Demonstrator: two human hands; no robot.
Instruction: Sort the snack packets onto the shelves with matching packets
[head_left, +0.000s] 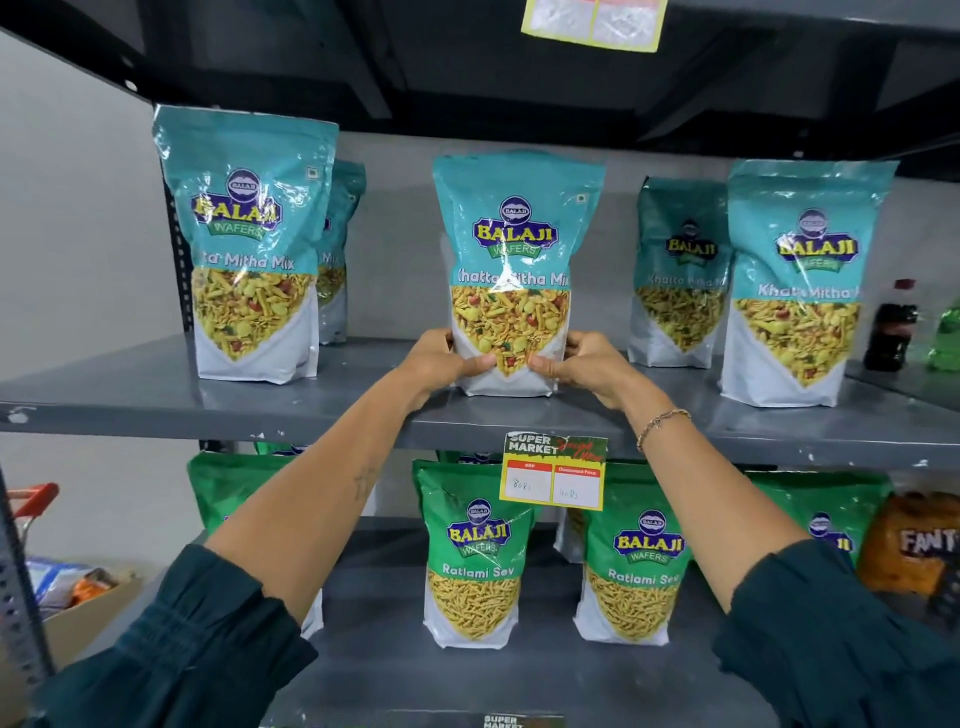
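A teal Khatta Mitha Mix packet (511, 249) stands upright in the middle of the upper grey shelf (156, 400). My left hand (441, 364) grips its lower left side and my right hand (587, 366) grips its lower right side. More teal Khatta Mitha Mix packets stand on the same shelf: one at the left (249, 234) with another behind it, and two at the right (800, 280). On the lower shelf (374, 670) stand green Ratlami Sev packets (472, 556).
A yellow price tag (553, 470) hangs from the upper shelf's front edge. Dark and green bottles (891, 327) stand at the far right. An orange bottle pack (914, 545) sits on the lower right. A cardboard box (78, 618) with packets lies at the lower left, by a red cart handle.
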